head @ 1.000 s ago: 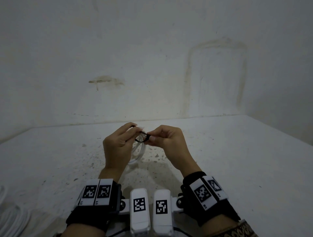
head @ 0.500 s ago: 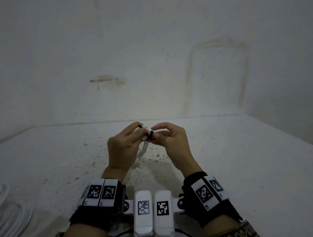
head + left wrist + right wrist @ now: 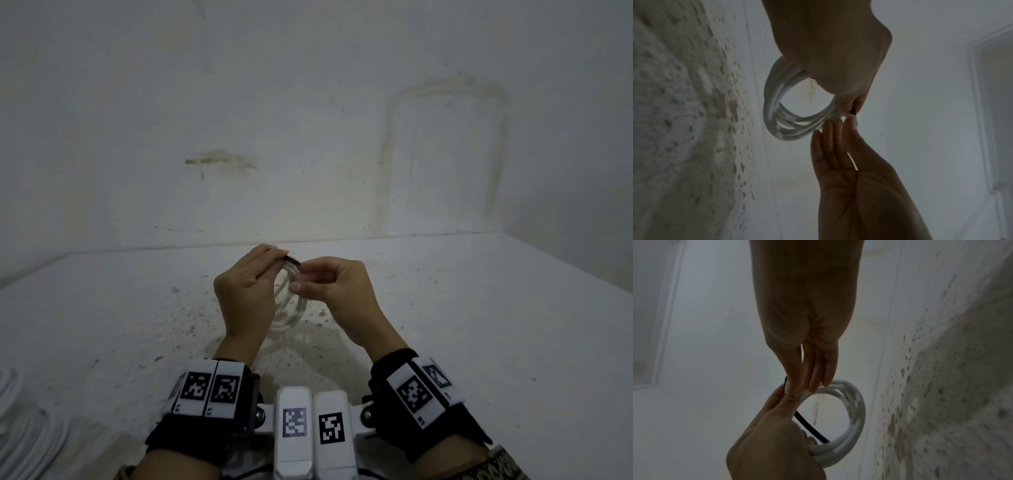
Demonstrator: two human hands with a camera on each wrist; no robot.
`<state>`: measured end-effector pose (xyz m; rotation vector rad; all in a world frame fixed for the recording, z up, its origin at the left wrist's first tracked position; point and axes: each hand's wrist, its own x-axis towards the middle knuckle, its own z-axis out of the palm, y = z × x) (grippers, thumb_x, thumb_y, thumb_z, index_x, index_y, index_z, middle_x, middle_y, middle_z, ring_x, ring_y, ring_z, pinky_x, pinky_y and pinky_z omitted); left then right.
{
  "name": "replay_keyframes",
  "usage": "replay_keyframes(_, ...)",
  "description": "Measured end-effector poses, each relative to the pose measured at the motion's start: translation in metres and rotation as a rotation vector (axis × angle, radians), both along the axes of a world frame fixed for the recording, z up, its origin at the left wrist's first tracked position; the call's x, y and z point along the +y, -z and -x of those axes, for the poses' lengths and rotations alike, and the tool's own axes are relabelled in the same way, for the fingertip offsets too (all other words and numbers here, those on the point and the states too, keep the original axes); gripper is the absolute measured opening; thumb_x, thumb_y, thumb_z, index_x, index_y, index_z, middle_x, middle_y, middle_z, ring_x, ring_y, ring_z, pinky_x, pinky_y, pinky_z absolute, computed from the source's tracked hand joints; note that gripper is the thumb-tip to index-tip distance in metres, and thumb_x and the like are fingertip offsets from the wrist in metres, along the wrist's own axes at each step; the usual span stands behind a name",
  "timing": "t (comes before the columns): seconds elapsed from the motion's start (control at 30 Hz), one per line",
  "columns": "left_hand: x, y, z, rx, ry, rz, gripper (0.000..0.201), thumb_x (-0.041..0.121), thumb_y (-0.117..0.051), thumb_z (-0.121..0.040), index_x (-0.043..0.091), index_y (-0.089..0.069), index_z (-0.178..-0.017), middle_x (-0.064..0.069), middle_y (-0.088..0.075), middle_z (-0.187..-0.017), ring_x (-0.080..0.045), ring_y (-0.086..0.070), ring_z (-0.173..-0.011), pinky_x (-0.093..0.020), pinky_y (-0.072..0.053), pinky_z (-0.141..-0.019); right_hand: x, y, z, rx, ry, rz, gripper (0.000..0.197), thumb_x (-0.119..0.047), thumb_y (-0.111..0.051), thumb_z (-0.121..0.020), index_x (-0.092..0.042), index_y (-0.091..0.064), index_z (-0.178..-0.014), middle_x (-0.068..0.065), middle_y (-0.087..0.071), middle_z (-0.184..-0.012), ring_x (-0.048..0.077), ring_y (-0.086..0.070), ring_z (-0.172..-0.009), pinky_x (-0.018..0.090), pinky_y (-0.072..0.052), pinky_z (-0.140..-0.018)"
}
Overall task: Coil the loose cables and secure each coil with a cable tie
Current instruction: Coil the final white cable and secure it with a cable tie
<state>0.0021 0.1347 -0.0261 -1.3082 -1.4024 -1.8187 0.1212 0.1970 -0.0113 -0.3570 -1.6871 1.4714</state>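
A small coil of white cable (image 3: 290, 313) hangs between my hands, above the speckled white table (image 3: 479, 325). My right hand (image 3: 330, 286) curls its fingers round the coil (image 3: 854, 417) and holds it upright. A thin black cable tie (image 3: 810, 426) runs across the coil's opening and up to the fingertips. My left hand (image 3: 251, 284) pinches the tie's end (image 3: 293, 261) between thumb and nearly straight fingers (image 3: 835, 129), just above the coil (image 3: 774, 112). Most of the tie is hidden by the fingers.
More white cable (image 3: 24, 431) lies in loops at the table's near left edge. A stained white wall (image 3: 308, 137) stands close behind the table. The table's right edge (image 3: 582, 270) runs off diagonally.
The black tie's loop between the hands has shrunk to a short visible piece. Both hands have drawn closer together and risen a little, and the coil now hangs in plainer view.
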Motion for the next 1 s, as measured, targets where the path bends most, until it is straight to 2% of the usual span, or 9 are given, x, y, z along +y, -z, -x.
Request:
replay_keyframes(0.17, 0.002, -0.006, -0.008, -0.492, 0.119, -0.039, 0.017, 0.001, -0.069, -0.079, 0.014, -0.073, -0.09, 0.003, -0.072, -0.083, 0.006, -0.064, -0.072, -0.011, -0.049, -0.073, -0.001, 0.001, 0.0, -0.142, -0.052, 0.034, 0.029, 0.007, -0.067, -0.081, 0.01, -0.059, -0.108, 0.017, -0.066, -0.08, 0.024, -0.066, -0.064, 0.034, -0.059, -0.067)
replay_keyframes(0.23, 0.002, -0.006, -0.007, -0.562, 0.137, -0.04, 0.014, 0.003, -0.07, -0.079, 0.014, -0.074, -0.087, 0.014, -0.072, -0.074, 0.005, -0.063, -0.068, -0.01, -0.048, -0.069, 0.0, 0.002, 0.001, -0.188, -0.059, 0.012, 0.028, 0.005, -0.06, -0.087, 0.014, -0.056, -0.113, 0.023, -0.066, -0.089, 0.028, -0.068, -0.072, 0.032, -0.059, -0.073)
replay_keyframes(0.33, 0.001, -0.007, -0.007, -0.584, 0.162, -0.015, 0.016, 0.004, -0.07, -0.079, 0.02, -0.073, -0.082, 0.021, -0.07, -0.068, 0.0, -0.061, -0.065, -0.012, -0.049, -0.066, -0.003, 0.002, 0.004, -0.288, -0.06, -0.082, 0.022, 0.003, -0.055, -0.089, 0.02, -0.054, -0.101, 0.036, -0.06, -0.1, 0.045, -0.061, -0.092, 0.048, -0.052, -0.087)
replay_keyframes(0.43, 0.0, -0.009, -0.011, -0.595, 0.221, 0.007, 0.02, 0.001, -0.069, -0.08, 0.021, -0.072, -0.078, 0.019, -0.07, -0.067, 0.001, -0.064, -0.066, -0.012, -0.05, -0.066, -0.009, 0.001, 0.005, -0.404, -0.138, -0.141, 0.012, -0.002, -0.049, -0.09, -0.005, -0.047, -0.079, 0.01, -0.041, -0.072, 0.025, -0.04, -0.068, 0.04, -0.038, -0.072)
replay_keyframes(0.57, -0.001, -0.012, -0.018, -0.628, 0.322, 0.078, 0.016, -0.001, -0.068, -0.079, 0.014, -0.072, -0.079, 0.014, -0.068, -0.059, 0.002, -0.056, -0.046, -0.009, -0.044, -0.052, -0.011, 0.0, 0.004, -0.433, -0.204, -0.117, 0.028, -0.004, -0.049, -0.093, -0.011, -0.048, -0.12, -0.001, -0.054, -0.101, 0.012, -0.049, -0.091, 0.03, -0.042, -0.086)
replay_keyframes(0.63, -0.002, -0.013, -0.022, -0.608, 0.359, 0.126, 0.018, -0.002, -0.067, -0.08, 0.015, -0.072, -0.078, 0.013, -0.069, -0.06, 0.002, -0.054, -0.044, -0.009, -0.043, -0.05, -0.011, 0.0, 0.002, -0.43, -0.234, -0.065, 0.036, 0.001, -0.048, -0.092, -0.004, -0.046, -0.127, 0.011, -0.056, -0.124, 0.017, -0.054, -0.111, 0.032, -0.046, -0.094)
replay_keyframes(0.77, -0.005, -0.014, -0.025, -0.587, 0.392, 0.162, 0.016, -0.002, -0.066, -0.081, 0.01, -0.073, -0.086, 0.015, -0.071, -0.067, 0.002, -0.065, -0.064, -0.01, -0.049, -0.059, -0.013, 0.0, -0.002, -0.396, -0.275, -0.078, 0.02, 0.001, -0.051, -0.091, -0.003, -0.056, -0.11, 0.01, -0.062, -0.098, 0.017, -0.061, -0.088, 0.024, -0.049, -0.082)
replay_keyframes(0.9, -0.006, -0.017, -0.024, -0.617, 0.383, 0.139, 0.018, 0.002, -0.069, -0.079, 0.019, -0.072, -0.077, 0.013, -0.067, -0.058, 0.002, -0.05, -0.041, -0.009, -0.041, -0.048, -0.011, 0.001, 0.001, -0.356, -0.155, -0.197, 0.011, -0.001, -0.059, -0.086, -0.009, -0.059, -0.078, 0.007, -0.062, -0.075, 0.02, -0.059, -0.072, 0.033, -0.047, -0.075)
replay_keyframes(1.0, -0.006, -0.02, -0.024, -0.678, 0.386, 0.117, 0.017, 0.003, -0.069, -0.08, 0.02, -0.072, -0.078, 0.012, -0.065, -0.055, 0.001, -0.045, -0.034, -0.009, -0.037, -0.041, -0.012, 0.001, 0.001, -0.311, -0.094, -0.244, 0.016, 0.006, -0.06, -0.082, 0.001, -0.066, -0.096, 0.02, -0.07, -0.085, 0.033, -0.067, -0.082, 0.042, -0.054, -0.08)
